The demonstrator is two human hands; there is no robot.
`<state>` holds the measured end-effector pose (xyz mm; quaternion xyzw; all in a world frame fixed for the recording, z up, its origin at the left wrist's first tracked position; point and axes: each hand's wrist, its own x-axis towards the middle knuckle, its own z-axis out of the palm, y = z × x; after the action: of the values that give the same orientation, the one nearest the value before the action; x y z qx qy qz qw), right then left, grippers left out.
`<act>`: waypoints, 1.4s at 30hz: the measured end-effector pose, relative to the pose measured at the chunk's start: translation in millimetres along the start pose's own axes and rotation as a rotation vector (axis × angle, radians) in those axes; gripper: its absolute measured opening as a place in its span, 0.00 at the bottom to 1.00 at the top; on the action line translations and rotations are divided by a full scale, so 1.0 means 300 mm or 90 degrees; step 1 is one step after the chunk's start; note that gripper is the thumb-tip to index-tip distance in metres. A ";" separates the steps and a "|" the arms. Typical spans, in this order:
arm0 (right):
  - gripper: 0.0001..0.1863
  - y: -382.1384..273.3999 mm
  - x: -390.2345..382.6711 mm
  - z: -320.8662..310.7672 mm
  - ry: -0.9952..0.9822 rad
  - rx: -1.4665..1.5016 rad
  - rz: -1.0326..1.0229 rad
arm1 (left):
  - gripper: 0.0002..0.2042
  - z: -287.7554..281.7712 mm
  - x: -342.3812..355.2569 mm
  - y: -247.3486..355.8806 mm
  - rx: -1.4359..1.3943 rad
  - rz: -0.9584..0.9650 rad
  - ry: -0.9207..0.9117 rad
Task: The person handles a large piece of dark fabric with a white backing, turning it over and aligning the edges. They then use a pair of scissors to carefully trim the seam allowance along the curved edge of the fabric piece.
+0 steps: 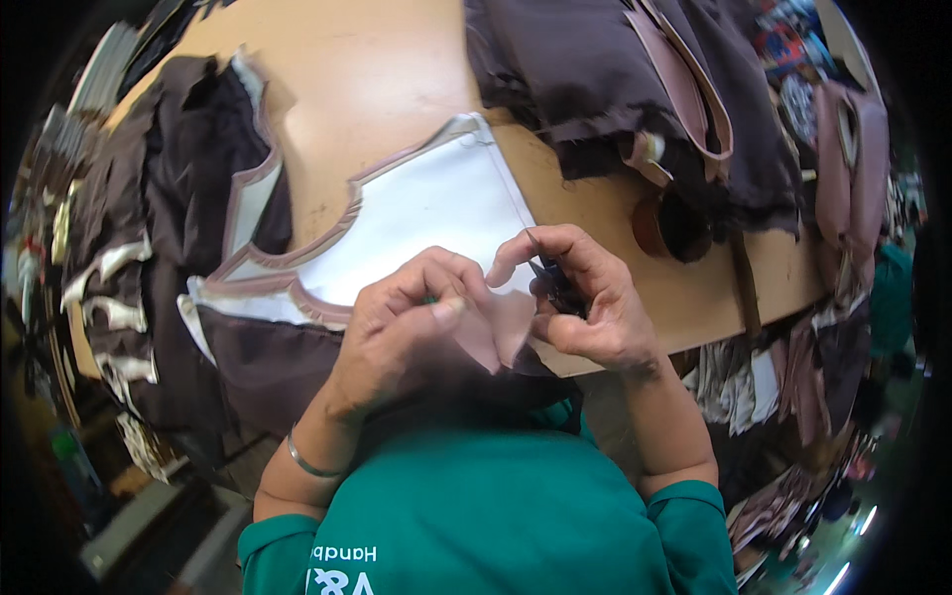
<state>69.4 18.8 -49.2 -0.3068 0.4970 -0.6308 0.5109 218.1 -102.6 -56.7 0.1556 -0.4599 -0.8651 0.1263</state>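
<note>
My left hand (412, 312) is closed, thumb against fingers, pinching the edge of a pinkish-brown leather piece (501, 322). The piece joins a bag part with a white panel (421, 218), a curved pinkish-brown border and dark brown lining (263, 362) that hangs toward my lap. In my right hand (600, 297) sits a small pair of dark thread snips (557, 283), with the pointed blades between thumb and index finger. Its fingers curl round the snips, just right of the leather piece. Exactly what my left fingertips pinch is partly hidden.
Dark brown fabric parts (149, 228) with pale edges lie on the left of the tan table (337, 59). At the back right is a dark fabric pile (595, 89) with a pinkish strap, beside a round reddish-brown container (669, 226). Several pieces hang past the right edge.
</note>
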 end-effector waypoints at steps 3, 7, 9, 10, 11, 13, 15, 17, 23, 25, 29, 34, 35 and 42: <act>0.27 -0.021 0.063 0.016 -0.102 -0.012 0.031 | 0.05 -0.011 -0.043 0.032 0.086 0.108 0.067; 0.32 0.006 0.175 0.060 -0.310 0.037 0.051 | 0.02 0.047 -0.122 0.121 0.471 0.240 0.148; 0.23 0.023 0.204 0.096 -0.412 0.040 0.014 | 0.03 0.050 -0.164 0.123 0.463 0.290 0.255; 0.21 0.025 0.215 0.121 -0.371 0.031 -0.005 | 0.04 0.045 -0.181 0.102 0.419 0.334 0.341; 0.19 0.026 0.223 0.148 -0.328 0.023 -0.025 | 0.11 0.073 -0.194 0.083 0.324 0.361 0.431; 0.12 0.025 0.231 0.203 -0.228 0.058 -0.030 | 0.25 0.148 -0.242 0.043 0.509 0.342 0.471; 0.10 0.003 0.212 0.242 -0.181 0.030 -0.069 | 0.27 0.197 -0.211 -0.043 0.546 0.294 0.606; 0.10 -0.012 0.175 0.254 -0.165 -0.014 -0.101 | 0.22 0.138 -0.194 -0.129 0.465 0.359 0.612; 0.20 -0.130 0.041 0.122 -0.386 0.051 -0.047 | 0.19 0.119 -0.254 0.047 0.536 0.518 0.471; 0.22 -0.156 0.028 0.088 -0.414 0.096 -0.021 | 0.19 0.118 -0.265 0.124 0.576 0.369 0.336; 0.19 -0.128 0.039 0.036 -0.310 0.182 0.066 | 0.18 0.081 -0.202 0.179 0.489 0.191 0.261; 0.14 -0.096 0.071 0.028 -0.288 0.153 0.070 | 0.17 0.012 -0.094 0.193 0.516 -0.012 0.094; 0.13 -0.086 0.077 0.026 -0.276 0.155 0.068 | 0.17 -0.001 -0.074 0.188 0.488 -0.018 0.069; 0.11 0.037 0.132 0.048 -0.143 0.130 0.024 | 0.19 -0.081 -0.003 0.068 0.426 -0.094 0.056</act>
<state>74.5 -23.1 -59.9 -0.3127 0.3755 -0.6301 0.6034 229.9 -131.8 -52.5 0.2585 -0.6997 -0.6655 0.0252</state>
